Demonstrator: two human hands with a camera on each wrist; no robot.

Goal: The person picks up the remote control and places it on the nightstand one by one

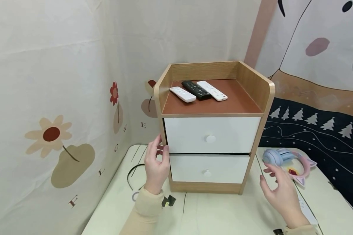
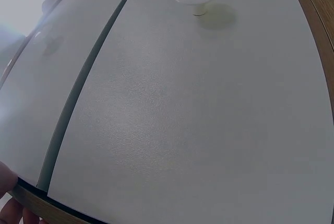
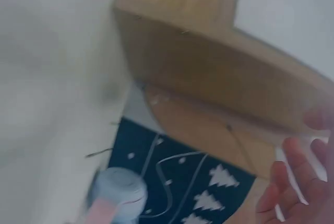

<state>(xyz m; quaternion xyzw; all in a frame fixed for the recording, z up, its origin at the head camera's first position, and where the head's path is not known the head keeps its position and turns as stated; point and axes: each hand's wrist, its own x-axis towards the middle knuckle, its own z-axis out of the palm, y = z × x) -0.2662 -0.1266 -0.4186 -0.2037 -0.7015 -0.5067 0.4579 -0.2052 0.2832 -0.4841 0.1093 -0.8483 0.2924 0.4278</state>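
A small wooden cabinet stands on the table with two white drawers, an upper drawer and a lower drawer, each with a round knob. Both drawers look pushed in. My left hand holds the cabinet's left side edge, thumb at the front and fingers along the side panel. My right hand hovers off the cabinet's right side, fingers loosely bent around nothing. On the brown top shelf lie a short white remote, a black remote and a longer white remote.
Blue and pink cat-ear headphones lie on the table right of the cabinet. A black headband lies behind my left wrist. A white strip, partly hidden, lies beside my right wrist. Printed fabric hangs behind and on both sides.
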